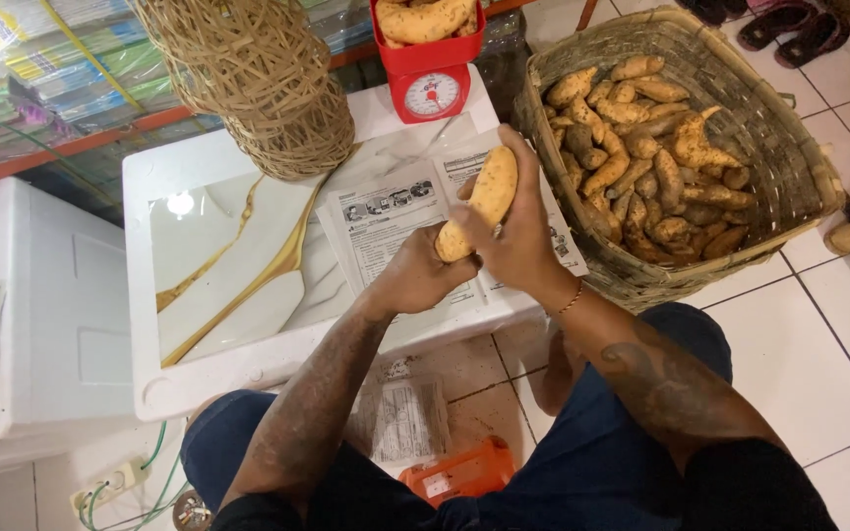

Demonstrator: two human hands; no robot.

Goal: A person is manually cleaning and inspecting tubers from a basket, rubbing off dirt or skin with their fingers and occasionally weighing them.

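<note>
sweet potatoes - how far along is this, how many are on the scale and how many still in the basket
Done: a few sweet potatoes already lie in the red scale pan. In hand: the left hand and right hand hold one sweet potato over the newspaper. Left: the woven basket beside the white box holds a large pile.

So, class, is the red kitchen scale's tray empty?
No: the red scale at the back of the white box has several pale orange sweet potatoes piled in its tray.
</note>
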